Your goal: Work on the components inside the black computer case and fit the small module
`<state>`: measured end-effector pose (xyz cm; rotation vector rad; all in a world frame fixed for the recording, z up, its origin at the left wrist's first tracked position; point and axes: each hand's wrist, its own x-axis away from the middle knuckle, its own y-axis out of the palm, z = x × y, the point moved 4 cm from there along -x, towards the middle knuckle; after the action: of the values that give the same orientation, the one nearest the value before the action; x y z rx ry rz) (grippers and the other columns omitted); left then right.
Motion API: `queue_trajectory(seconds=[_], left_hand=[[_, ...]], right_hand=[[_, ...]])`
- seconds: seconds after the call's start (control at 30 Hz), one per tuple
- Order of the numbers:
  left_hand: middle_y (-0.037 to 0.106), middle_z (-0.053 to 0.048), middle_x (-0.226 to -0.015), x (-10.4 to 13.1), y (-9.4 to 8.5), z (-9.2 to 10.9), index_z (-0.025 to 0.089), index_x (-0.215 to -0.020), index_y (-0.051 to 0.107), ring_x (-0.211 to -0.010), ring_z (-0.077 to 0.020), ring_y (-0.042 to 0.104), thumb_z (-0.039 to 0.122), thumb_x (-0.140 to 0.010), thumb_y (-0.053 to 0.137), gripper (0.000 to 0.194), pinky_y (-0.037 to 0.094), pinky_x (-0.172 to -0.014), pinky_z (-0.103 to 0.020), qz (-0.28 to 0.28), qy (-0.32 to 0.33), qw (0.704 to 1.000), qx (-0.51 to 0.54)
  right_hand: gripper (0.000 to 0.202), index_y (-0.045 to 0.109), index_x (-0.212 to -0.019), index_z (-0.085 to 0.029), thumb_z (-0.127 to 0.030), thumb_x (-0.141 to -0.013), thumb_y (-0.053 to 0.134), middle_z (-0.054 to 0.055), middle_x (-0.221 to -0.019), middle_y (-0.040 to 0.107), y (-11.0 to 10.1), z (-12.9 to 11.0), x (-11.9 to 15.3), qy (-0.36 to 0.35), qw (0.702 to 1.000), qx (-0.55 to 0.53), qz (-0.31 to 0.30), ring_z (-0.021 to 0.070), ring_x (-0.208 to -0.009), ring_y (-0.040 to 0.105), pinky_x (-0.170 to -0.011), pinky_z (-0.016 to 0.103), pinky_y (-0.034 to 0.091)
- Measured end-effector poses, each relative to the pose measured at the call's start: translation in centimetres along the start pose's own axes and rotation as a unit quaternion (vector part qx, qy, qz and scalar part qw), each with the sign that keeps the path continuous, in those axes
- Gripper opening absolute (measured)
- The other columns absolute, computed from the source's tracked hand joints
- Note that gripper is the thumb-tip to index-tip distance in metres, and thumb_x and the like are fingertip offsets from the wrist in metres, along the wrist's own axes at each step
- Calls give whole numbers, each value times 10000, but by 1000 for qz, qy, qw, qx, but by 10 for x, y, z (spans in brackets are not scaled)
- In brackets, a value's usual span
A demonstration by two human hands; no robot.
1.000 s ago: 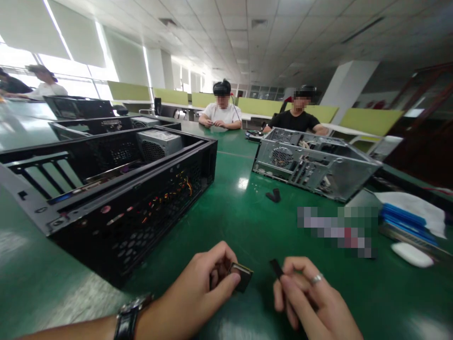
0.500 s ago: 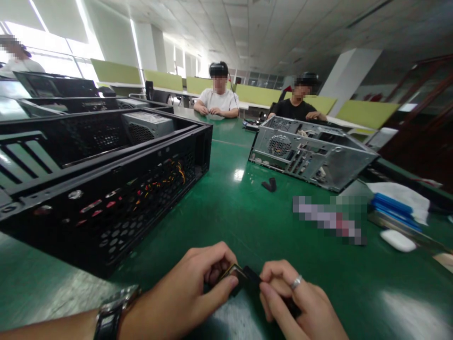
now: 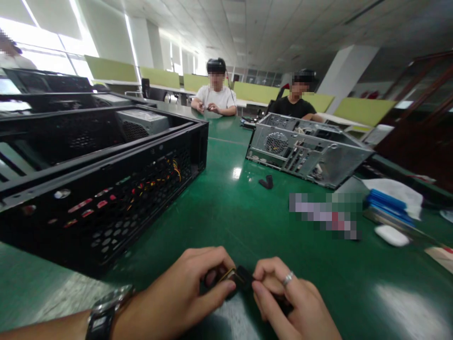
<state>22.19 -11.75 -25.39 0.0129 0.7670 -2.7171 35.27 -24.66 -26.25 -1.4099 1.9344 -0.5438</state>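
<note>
Gold-edged small square chip (image 3: pixel 230 275), low over the green table (image 3: pixel 240 222), pinched between thumb and fingers of the left hand (image 3: pixel 184 295). Small black flat piece (image 3: pixel 244 275) touching the chip's right edge, pinched by the ringed right hand (image 3: pixel 288 304). Black open computer case (image 3: pixel 99 165) to the left; grey metal computer case (image 3: pixel 304 153) well beyond. Two seated people at the far end.

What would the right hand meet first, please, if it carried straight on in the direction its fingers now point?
The right hand points left toward the left hand. The small black part it pinches would meet the gold-edged chip held by the left fingers first; they look already touching, though depth is unclear.
</note>
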Motion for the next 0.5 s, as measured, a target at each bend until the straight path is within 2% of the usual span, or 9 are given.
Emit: queue_trajectory(seconds=[0.13,0.23,0.37,0.5], left_hand=[[571,25,-750,0,0,-2,177,-880,637,-699,-116,507,261,-957,563,136,379,-643,-235,11,-8,1000,12],[567,29,-752,1,1,-3,182,-880,629,-696,-113,499,253,-955,573,118,375,-641,-230,6,-2,1000,9],[586,26,-805,3,3,-2,184,-898,628,-722,-111,492,190,-921,615,26,363,-664,-226,2,26,999,-26],[577,22,-779,2,3,-5,180,-901,629,-704,-118,495,215,-933,595,58,368,-647,-232,2,-4,1000,-5]], right_hand=[[91,474,-947,-256,-223,-1016,425,-117,-584,357,-2,0,2,5,1000,22,14,92,-471,405,-510,217,329],[96,476,-951,-255,-228,-1019,413,-115,-586,372,-2,0,3,16,1000,21,8,96,-484,417,-529,220,340],[88,487,-971,-251,-242,-1026,418,-114,-572,488,-1,-2,2,13,1000,-17,-1,94,-489,494,-540,213,372],[98,487,-981,-250,-280,-1038,413,-96,-600,581,-6,-3,0,47,997,-54,36,94,-526,567,-566,205,399]])
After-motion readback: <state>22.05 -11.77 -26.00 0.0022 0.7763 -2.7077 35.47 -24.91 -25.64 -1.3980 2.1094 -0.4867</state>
